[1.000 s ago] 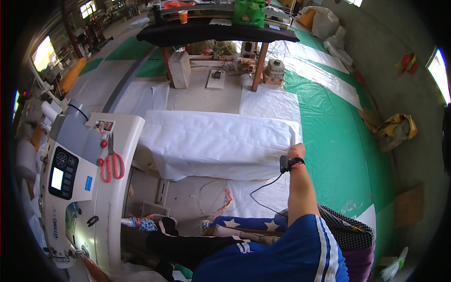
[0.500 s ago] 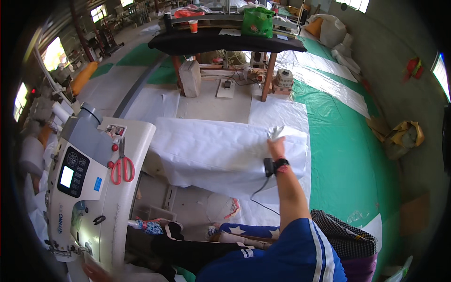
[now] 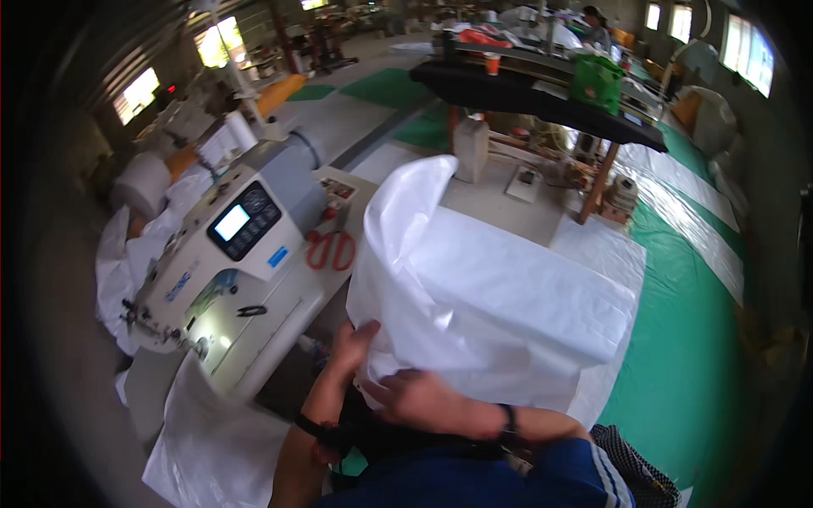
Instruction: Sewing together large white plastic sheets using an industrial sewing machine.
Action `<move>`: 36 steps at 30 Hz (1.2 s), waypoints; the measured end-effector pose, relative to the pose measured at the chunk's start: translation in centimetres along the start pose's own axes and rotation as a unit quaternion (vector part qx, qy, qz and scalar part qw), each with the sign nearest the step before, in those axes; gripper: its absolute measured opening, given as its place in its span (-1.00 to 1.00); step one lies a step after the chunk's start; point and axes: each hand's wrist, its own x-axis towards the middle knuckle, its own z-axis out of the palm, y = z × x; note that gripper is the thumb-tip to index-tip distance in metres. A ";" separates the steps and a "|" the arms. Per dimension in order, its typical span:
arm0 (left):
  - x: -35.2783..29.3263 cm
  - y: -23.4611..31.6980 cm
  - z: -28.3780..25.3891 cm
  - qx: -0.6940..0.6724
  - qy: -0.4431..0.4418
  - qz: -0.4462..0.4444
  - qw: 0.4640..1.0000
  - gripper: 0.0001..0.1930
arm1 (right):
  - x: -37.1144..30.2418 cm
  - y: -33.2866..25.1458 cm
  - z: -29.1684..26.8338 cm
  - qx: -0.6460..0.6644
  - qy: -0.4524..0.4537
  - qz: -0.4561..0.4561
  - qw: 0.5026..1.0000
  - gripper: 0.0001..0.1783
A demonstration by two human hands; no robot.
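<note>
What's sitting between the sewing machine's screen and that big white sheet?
Red-handled scissors lie on the table between the sewing machine and the white sheet, as the head view shows.

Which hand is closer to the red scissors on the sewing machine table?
The left hand. It grips the near edge of the white fabric just below the red scissors. The right hand rests lower on that fabric, farther from them.

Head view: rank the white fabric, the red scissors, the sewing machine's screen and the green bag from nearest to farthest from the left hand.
1. White fabric: touching the left hand, just to its right.
2. Red scissors: above the hand, on the machine table.
3. Screen: up and left, on the sewing machine.
4. Green bag: far upper right, on the black table.
</note>
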 end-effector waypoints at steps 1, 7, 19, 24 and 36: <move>-0.4 0.4 -1.4 -0.012 -0.019 0.041 0.999 -0.58 | -1.5 0.2 -3.0 -0.027 0.184 -0.084 0.979 -0.53; -3.2 -1.9 -7.8 0.230 -0.042 0.156 0.960 -0.47 | -7.0 9.1 -9.6 -0.013 0.184 0.301 0.936 0.03; -14.2 7.1 -7.0 0.448 0.055 0.164 0.877 -0.59 | -7.1 19.0 6.0 0.005 -0.001 0.404 0.915 -0.17; -22.2 14.3 -23.6 0.432 0.512 0.202 0.715 -0.68 | -8.7 23.9 -1.2 -0.066 0.125 0.424 0.894 -0.24; -63.2 1.3 -56.6 -0.028 0.802 0.378 0.462 -0.57 | -15.4 39.9 -13.7 -0.186 0.303 0.501 0.789 -0.41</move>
